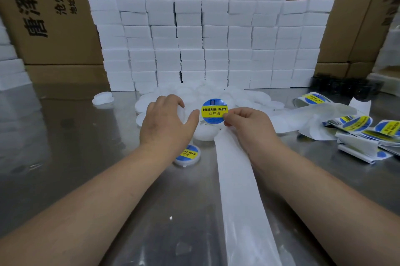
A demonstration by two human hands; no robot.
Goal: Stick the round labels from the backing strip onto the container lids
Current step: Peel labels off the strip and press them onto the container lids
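Note:
My right hand (246, 123) pinches a round blue and yellow label (214, 111) by its right edge, held up facing me above the pile of white lids (216, 94). An empty white backing strip (236, 179) trails from under that hand toward me. My left hand (166, 120) grips a white lid (181, 112) at the pile's left side, its fingers curled over the lid's edge. One labelled lid (187, 155) lies on the metal table below my left wrist.
A wall of stacked white foam blocks (212, 45) stands behind the lids, with cardboard boxes (49, 16) beyond. Folded strips of unused labels (363, 129) lie at the right. Two loose lids (102, 98) sit at the left. Dark objects (344, 85) stand at the back right.

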